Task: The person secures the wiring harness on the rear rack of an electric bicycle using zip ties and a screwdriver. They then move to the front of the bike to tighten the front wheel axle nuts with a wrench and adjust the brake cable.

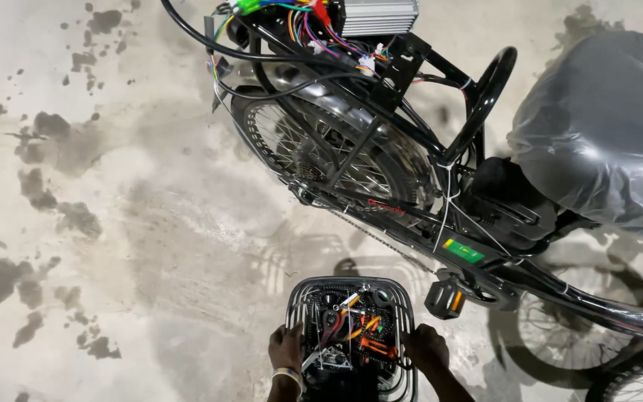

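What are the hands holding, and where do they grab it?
Both hands hold a wire basket full of tools. The left hand grips its left rim and the right hand grips its right rim, just above the stained concrete floor.

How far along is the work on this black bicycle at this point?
Done: silver controller box sits on the black bicycle's rear rack. In hand: left hand and right hand grip a wire basket of tools on the floor. Left: coloured wires hang loose, untidied.

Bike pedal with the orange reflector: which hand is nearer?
Right. The right hand grips the right rim of the wire basket, just below and left of the pedal. The left hand holds the basket's far left rim.
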